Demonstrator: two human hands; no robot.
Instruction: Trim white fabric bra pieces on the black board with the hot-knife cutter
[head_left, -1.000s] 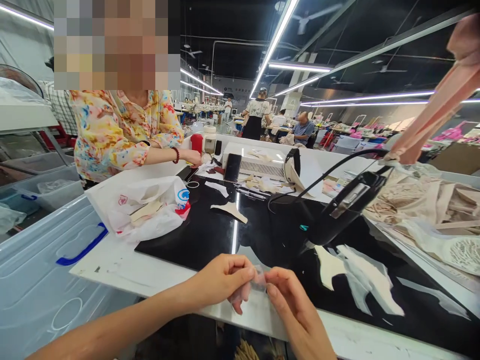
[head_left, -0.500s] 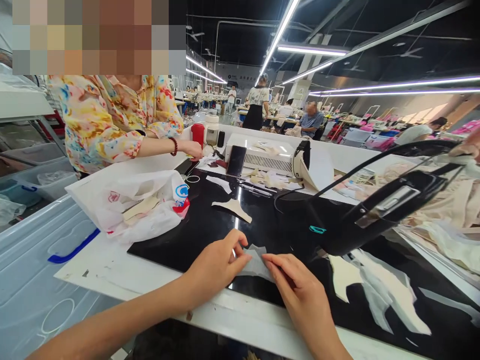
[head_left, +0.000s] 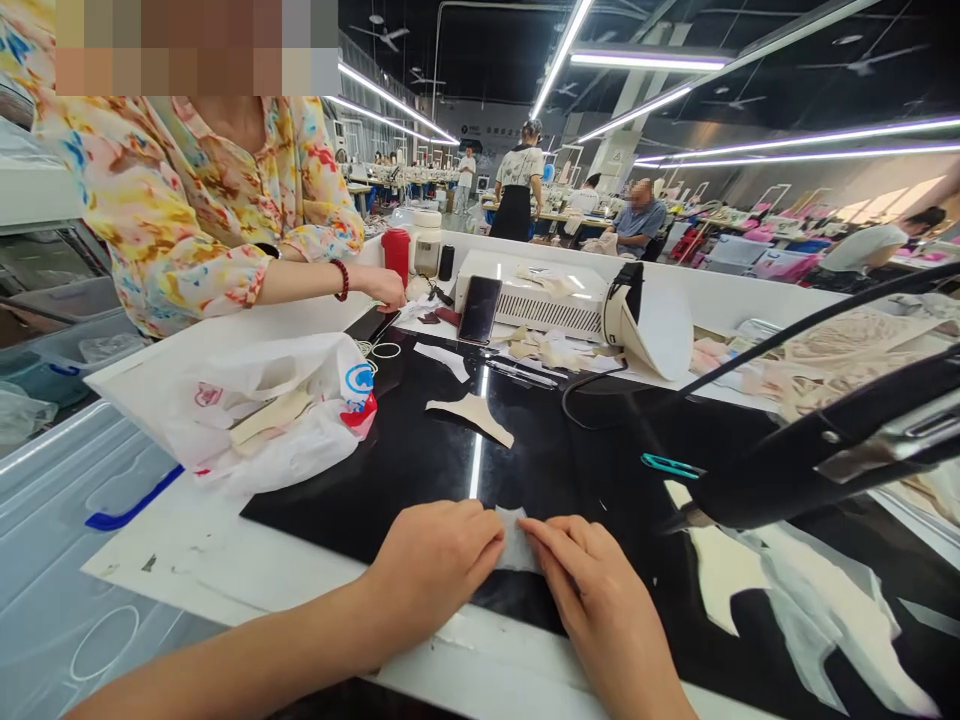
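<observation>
Fingers of the left hand [head_left: 439,560], parted a moment ago, now join those of the right hand [head_left: 607,585] in pinching a small translucent white sheet [head_left: 516,547] near the glossy black board's near edge [head_left: 330,540], securing both sides.

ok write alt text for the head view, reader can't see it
A person's left hand and right hand hold a translucent white piece over a black board; a cream cutout lies beyond, a white plastic bag to the left.

A small, translucent whitish sheet [head_left: 517,548] spreads over the black board [head_left: 397,460].
</observation>
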